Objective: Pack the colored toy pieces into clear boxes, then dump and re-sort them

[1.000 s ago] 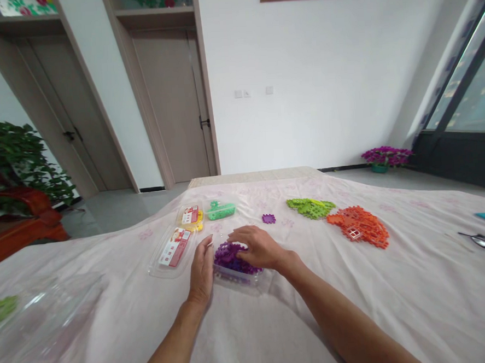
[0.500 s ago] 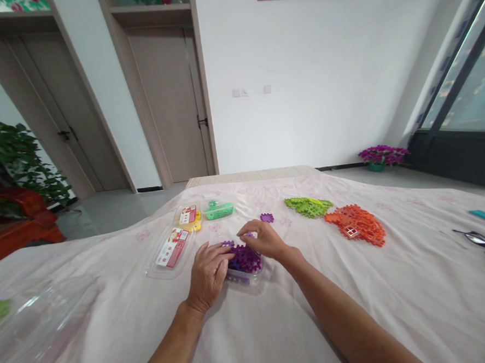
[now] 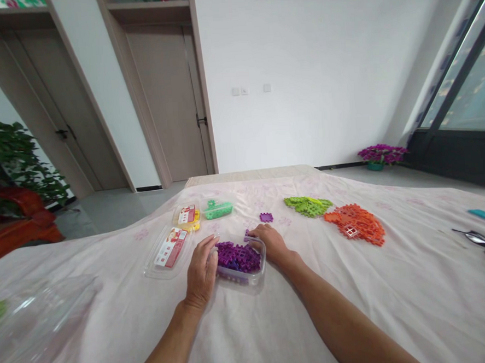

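A clear plastic container [image 3: 254, 279] full of purple notched plastic pieces [image 3: 238, 257] stands on the cloth between my hands. My left hand [image 3: 202, 266] is closed around its left side, thumb and fingers at the rim. At the far right corner, my right hand [image 3: 269, 241] bends its fingers down over a small purple piece [image 3: 248, 234] by the rim; its fingertips are partly hidden. Another purple piece [image 3: 266, 217] lies flat on the cloth just beyond.
Left are a lidded, labelled box [image 3: 170, 251], a box with yellow pieces [image 3: 188, 217], one with green pieces [image 3: 218, 208] and a clear plastic bag [image 3: 48, 308]. Right are lime pieces [image 3: 307, 206], orange pieces [image 3: 358, 223] and eyeglasses [image 3: 482, 241].
My right hand has dropped from above the container to its far right corner. My left hand has drawn back from over the purple pieces to the container's left side.
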A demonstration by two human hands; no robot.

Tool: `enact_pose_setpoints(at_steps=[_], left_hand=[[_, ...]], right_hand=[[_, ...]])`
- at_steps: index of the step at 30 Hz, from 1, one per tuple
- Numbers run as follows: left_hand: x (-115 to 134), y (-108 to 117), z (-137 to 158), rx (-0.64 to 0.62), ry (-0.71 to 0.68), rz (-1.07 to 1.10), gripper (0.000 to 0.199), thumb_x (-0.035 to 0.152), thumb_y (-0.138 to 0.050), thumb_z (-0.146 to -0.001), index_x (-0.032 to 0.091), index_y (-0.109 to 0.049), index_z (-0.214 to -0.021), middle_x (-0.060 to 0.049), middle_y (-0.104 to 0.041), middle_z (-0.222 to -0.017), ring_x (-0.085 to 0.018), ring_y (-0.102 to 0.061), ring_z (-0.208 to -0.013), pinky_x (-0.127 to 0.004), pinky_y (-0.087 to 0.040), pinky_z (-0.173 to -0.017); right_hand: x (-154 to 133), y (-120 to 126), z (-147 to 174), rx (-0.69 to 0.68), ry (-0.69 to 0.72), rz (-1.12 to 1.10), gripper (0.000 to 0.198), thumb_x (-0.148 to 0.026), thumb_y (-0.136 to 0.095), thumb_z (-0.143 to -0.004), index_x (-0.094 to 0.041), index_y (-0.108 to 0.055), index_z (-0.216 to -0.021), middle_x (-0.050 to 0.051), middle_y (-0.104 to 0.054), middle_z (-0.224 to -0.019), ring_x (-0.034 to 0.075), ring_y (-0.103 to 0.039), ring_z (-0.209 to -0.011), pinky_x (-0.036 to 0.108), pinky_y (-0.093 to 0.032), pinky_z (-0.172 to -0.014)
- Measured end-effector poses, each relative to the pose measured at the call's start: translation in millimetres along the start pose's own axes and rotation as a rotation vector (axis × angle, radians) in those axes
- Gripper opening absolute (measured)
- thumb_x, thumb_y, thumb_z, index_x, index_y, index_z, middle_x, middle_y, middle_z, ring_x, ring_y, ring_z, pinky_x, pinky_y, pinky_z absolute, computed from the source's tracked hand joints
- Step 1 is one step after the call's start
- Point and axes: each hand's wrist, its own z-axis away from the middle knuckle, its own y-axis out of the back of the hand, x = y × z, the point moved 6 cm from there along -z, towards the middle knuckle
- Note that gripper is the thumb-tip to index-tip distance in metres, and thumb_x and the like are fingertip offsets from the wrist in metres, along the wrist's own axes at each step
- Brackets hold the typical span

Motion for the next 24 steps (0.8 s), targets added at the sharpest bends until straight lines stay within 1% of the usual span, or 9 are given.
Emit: enact_pose_setpoints(at_steps=[3, 6, 10, 12, 13, 15, 17, 20, 24], left_hand=[[-1, -1, 0, -0.021, 0.011, 0.005, 0.035, 0.029, -0.040, -0.101, 0.024, -0.060, -0.130, -0.008, -0.060, -0.134, -0.022, -0.053, -0.129, -0.044, -0.042, -0.112], [0, -2, -1, -0.031, 0.022, 0.009, 0.035, 0.029, -0.040, -0.101, 0.023, -0.060, -0.129, -0.008, -0.062, -0.132, -0.022, -0.054, -0.127, -0.044, -0.043, -0.111], [-1, -2, -1, -0.034, 0.025, 0.013, 0.035, 0.028, -0.039, -0.101, 0.024, -0.062, -0.128, -0.008, -0.064, -0.129, -0.022, -0.056, -0.125, -0.044, -0.044, -0.110], [0, -3, -1, -0.044, 0.019, 0.011, 0.035, 0.029, -0.040, -0.100, 0.025, -0.064, -0.125, -0.007, -0.064, -0.128, -0.022, -0.056, -0.124, -0.045, -0.044, -0.110], [0, -3, -1, -0.052, 0.017, 0.007, 0.034, 0.029, -0.040, -0.100, 0.025, -0.066, -0.122, -0.007, -0.065, -0.128, -0.022, -0.056, -0.124, -0.045, -0.044, -0.110], [0, -4, -2, -0.070, 0.017, -0.012, 0.033, 0.029, -0.041, -0.100, 0.026, -0.068, -0.118, -0.006, -0.065, -0.128, -0.022, -0.055, -0.125, -0.045, -0.043, -0.111], [0, -4, -2, -0.083, 0.019, -0.031, 0.032, 0.029, -0.042, -0.100, 0.026, -0.070, -0.115, -0.006, -0.065, -0.127, -0.022, -0.054, -0.125, -0.046, -0.042, -0.112], [-1, -4, -1, -0.080, 0.016, -0.039, 0.031, 0.029, -0.042, -0.100, 0.026, -0.071, -0.112, -0.005, -0.066, -0.123, -0.022, -0.054, -0.125, -0.047, -0.041, -0.112], [-2, -5, 0, -0.077, 0.005, -0.035, 0.030, 0.029, -0.043, -0.100, 0.026, -0.071, -0.108, -0.005, -0.068, -0.119, -0.022, -0.053, -0.125, -0.048, -0.041, -0.112]], right_hand=[[4, -1, 1, 0.020, -0.048, 0.003, 0.025, -0.033, -0.053, -0.097, -0.021, -0.074, -0.105, 0.009, -0.072, -0.103, 0.020, -0.062, -0.102, 0.026, -0.041, -0.090], [20, -3, 0, 0.138, -0.147, -0.091, 0.029, -0.029, -0.046, -0.099, -0.020, -0.073, -0.105, 0.009, -0.074, -0.102, 0.020, -0.065, -0.099, 0.028, -0.045, -0.089], [39, 12, -2, 0.394, -0.298, -0.396, 0.028, -0.030, -0.050, -0.093, -0.020, -0.072, -0.108, 0.006, -0.076, -0.096, 0.021, -0.069, -0.089, 0.031, -0.052, -0.082], [36, 27, -4, 0.451, -0.310, -0.575, 0.035, -0.032, -0.052, -0.090, -0.016, -0.069, -0.116, 0.006, -0.075, -0.089, 0.019, -0.069, -0.080, 0.030, -0.054, -0.074], [30, 35, -6, 0.439, -0.289, -0.653, 0.040, -0.032, -0.053, -0.089, -0.014, -0.066, -0.121, 0.005, -0.074, -0.085, 0.018, -0.067, -0.074, 0.029, -0.054, -0.069], [10, 52, -8, 0.327, -0.188, -0.773, 0.052, -0.029, -0.056, -0.086, -0.012, -0.057, -0.135, 0.002, -0.071, -0.077, 0.015, -0.064, -0.066, 0.025, -0.052, -0.062], [-16, 63, -6, 0.095, -0.066, -0.787, 0.049, -0.024, -0.058, -0.083, -0.012, -0.062, -0.130, 0.000, -0.068, -0.070, 0.013, -0.062, -0.062, 0.022, -0.048, -0.058], [-44, 74, 6, -0.153, 0.045, -0.641, 0.036, -0.014, -0.056, -0.078, -0.015, -0.072, -0.111, -0.002, -0.067, -0.066, 0.011, -0.060, -0.059, 0.019, -0.042, -0.055], [-63, 80, 17, -0.216, 0.089, -0.363, 0.034, -0.007, -0.058, -0.071, -0.018, -0.074, -0.099, -0.001, -0.070, -0.072, 0.010, -0.060, -0.060, 0.018, -0.036, -0.055]])
